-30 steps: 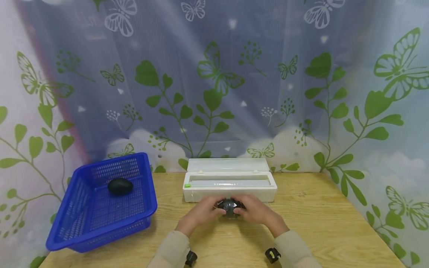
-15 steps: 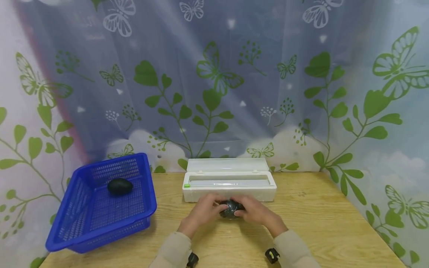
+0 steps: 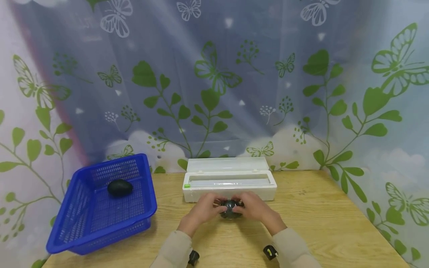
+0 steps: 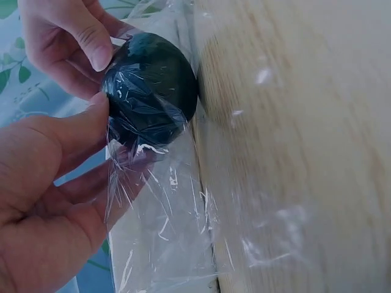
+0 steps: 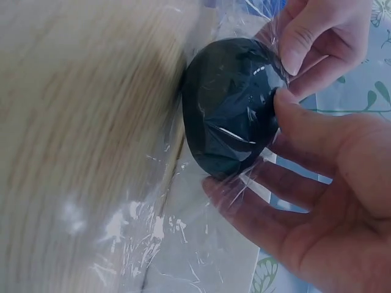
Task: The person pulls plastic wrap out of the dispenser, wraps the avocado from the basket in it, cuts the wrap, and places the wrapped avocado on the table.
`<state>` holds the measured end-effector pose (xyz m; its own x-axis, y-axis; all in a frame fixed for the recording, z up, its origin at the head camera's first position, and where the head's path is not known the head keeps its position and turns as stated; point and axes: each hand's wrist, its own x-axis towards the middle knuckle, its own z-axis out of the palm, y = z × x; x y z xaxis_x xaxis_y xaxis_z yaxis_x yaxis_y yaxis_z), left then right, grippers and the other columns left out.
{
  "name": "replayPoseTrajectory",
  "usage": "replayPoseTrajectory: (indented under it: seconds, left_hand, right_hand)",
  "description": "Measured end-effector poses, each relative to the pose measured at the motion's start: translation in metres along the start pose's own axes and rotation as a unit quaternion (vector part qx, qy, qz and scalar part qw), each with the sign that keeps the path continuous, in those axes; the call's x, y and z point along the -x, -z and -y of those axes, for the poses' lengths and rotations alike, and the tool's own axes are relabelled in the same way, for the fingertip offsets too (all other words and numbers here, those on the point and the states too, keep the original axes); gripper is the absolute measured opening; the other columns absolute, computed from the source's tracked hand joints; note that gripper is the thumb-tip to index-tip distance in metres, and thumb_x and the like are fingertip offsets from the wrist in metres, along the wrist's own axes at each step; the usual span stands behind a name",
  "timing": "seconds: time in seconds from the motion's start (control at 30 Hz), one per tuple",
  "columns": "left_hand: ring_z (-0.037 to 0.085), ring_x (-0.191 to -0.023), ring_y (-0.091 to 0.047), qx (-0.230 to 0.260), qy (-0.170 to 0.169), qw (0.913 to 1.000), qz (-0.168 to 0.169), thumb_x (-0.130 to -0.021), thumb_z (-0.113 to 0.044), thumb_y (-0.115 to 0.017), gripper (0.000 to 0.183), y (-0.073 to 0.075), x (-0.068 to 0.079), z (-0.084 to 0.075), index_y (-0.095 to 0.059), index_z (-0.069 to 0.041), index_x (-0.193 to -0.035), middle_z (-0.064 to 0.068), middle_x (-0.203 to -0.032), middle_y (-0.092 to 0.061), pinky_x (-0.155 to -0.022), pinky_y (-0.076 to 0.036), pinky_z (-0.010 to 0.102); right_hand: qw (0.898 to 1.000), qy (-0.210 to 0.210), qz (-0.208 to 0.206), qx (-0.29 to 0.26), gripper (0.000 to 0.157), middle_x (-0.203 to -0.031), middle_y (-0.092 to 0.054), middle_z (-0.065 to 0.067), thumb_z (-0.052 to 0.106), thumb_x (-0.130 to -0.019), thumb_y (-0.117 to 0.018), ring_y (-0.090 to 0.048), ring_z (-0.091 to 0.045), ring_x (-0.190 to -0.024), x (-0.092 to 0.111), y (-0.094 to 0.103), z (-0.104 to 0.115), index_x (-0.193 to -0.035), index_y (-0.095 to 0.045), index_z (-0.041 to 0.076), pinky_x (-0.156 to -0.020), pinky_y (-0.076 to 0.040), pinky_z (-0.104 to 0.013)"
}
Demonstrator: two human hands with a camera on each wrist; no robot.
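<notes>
Left hand [image 3: 205,209] and right hand [image 3: 254,208] are gripping a dark rounded object [image 3: 230,213] in front of the white box [image 3: 194,195], clear film [image 4: 174,235] covering it but spreading loose, while a dark oval [image 3: 120,188], seemingly unwrapped, is lying in the blue basket [image 3: 100,231] left of the box.

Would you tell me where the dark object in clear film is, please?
In the head view, the film-covered dark object is held between the left hand and right hand, in front of the white box, right of the blue basket.
</notes>
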<state>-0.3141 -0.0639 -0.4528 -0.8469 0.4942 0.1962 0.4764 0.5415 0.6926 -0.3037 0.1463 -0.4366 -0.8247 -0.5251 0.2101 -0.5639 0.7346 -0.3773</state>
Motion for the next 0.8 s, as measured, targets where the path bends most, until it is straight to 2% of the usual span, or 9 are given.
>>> replayPoseTrajectory:
  seconds: [0.23,0.43,0.8]
  left_hand:
    - [0.036,-0.110,-0.072,0.011,0.016,0.9997,0.015,-0.093,-0.007,-0.076,0.033,0.0028,0.0001,-0.0004,-0.070,0.006,-0.122,0.022,-0.125,-0.072,-0.092,-0.062,0.042]
    - [0.037,-0.112,-0.072,0.004,0.036,0.9989,0.029,-0.093,-0.010,-0.076,0.034,0.0043,-0.0005,0.0012,-0.070,0.004,-0.123,0.021,-0.127,-0.071,-0.095,-0.060,0.044]
    - [0.026,-0.110,-0.071,-0.039,0.024,0.9980,0.043,-0.092,-0.008,-0.076,0.024,0.0093,-0.0046,-0.0025,-0.074,-0.002,-0.116,0.014,-0.116,-0.076,-0.094,-0.059,0.039]
  right_hand:
    - [0.998,-0.018,0.030,-0.046,0.030,-0.107,-0.075,-0.014,0.016,-0.091,-0.078,-0.071,-0.029,-0.101,-0.0034,0.0003,-0.0028,-0.115,-0.070,0.000,-0.087,-0.058,-0.046]
    - [0.996,-0.015,0.049,-0.079,0.030,-0.107,-0.074,-0.016,0.013,-0.092,-0.077,-0.070,-0.029,-0.100,-0.0050,-0.0001,-0.0044,-0.116,-0.070,-0.002,-0.085,-0.059,-0.045]
    - [0.996,0.019,0.041,-0.083,0.024,-0.098,-0.074,-0.013,0.011,-0.093,-0.075,-0.065,-0.018,-0.089,-0.0069,-0.0019,-0.0096,-0.112,-0.068,-0.001,-0.077,-0.055,-0.033]
